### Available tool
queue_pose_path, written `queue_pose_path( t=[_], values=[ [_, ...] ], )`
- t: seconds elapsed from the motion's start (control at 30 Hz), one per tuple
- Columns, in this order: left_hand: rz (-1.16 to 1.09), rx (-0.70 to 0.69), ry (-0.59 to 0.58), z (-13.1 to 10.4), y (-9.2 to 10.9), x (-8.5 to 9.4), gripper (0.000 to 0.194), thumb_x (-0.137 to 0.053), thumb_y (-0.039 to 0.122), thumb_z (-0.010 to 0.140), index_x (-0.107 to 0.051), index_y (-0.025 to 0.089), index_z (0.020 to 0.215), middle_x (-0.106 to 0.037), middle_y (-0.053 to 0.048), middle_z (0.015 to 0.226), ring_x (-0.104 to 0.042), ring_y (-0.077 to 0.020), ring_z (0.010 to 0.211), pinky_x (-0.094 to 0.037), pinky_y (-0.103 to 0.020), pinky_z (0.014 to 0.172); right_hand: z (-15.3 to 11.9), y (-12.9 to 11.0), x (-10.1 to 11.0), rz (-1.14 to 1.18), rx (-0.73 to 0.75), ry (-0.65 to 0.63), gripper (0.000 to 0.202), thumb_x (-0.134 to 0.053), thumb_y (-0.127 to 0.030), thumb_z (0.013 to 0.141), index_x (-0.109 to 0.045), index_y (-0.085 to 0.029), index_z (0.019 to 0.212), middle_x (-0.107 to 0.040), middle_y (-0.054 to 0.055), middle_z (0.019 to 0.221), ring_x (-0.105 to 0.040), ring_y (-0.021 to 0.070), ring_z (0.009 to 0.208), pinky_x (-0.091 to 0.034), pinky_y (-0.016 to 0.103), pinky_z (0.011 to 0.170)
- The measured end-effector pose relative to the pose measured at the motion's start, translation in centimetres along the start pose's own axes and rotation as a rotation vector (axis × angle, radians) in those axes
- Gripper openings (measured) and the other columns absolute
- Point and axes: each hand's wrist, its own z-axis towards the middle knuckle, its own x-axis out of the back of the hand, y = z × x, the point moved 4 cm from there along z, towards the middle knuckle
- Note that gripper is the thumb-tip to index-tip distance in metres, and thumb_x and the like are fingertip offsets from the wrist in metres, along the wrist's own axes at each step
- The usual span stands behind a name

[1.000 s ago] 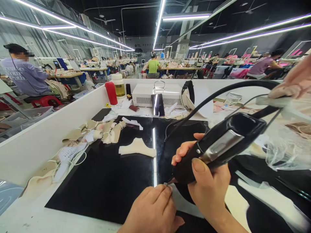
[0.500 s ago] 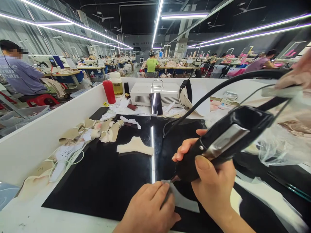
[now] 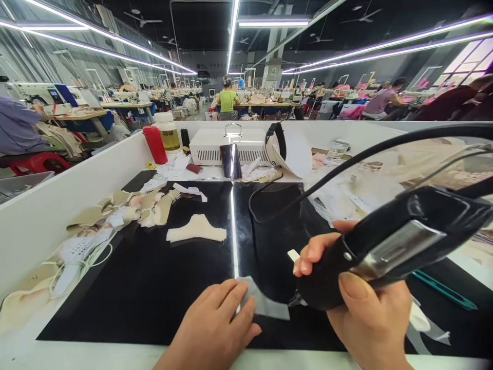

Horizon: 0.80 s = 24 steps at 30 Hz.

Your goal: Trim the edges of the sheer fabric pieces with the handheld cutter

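Note:
My right hand is wrapped round a black corded handheld electric cutter, its thumb beside the long metal lever. The cutter slants down to the left, its small tip at the right end of a curved grey sheer fabric piece. On the left end of that piece rest the fingers of my left hand, stretched out and pressing it to the black mat. Farther back on the mat lies a cream shaped fabric piece.
Beige cup pieces are heaped along the left wall. A white vented box, a phone and a red bottle stand at the back. Teal tweezers and fabric scraps lie right. A black cord arches over the mat.
The cutter has moved right along the grey piece, from near my left fingers to its right end. My left hand still rests on the piece. The view has shifted slightly right.

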Motion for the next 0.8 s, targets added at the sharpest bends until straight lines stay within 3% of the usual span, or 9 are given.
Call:
queue_pose_path(
  t=[0.6, 0.8],
  values=[
    [-0.011, -0.038, 0.002, 0.0, -0.3, 0.3, 0.035, -0.041, 0.032, 0.111, -0.071, 0.015, 0.112, -0.077, -0.009, 0.115, -0.074, -0.024, 0.105, -0.065, -0.035, 0.082, -0.6, -0.3, -0.8, 0.048, -0.008, 0.018, 0.041, -0.079, -0.046, 0.09, -0.061, -0.029, 0.123, -0.067, 0.0, 0.084, -0.066, 0.0169, 0.065, -0.058, 0.032, 0.062],
    [-0.041, -0.034, 0.058, 1.2, 0.2, 0.7, 0.027, -0.046, 0.025, 0.11, -0.07, 0.014, 0.11, -0.076, -0.006, 0.117, -0.071, -0.0228, 0.11, -0.059, -0.037, 0.097, -0.6, 0.0, -0.7, 0.055, -0.022, -0.011, 0.041, -0.078, -0.044, 0.091, -0.06, -0.03, 0.125, -0.067, 0.0, 0.086, -0.066, 0.0174, 0.068, -0.059, 0.034, 0.065]
  ],
)
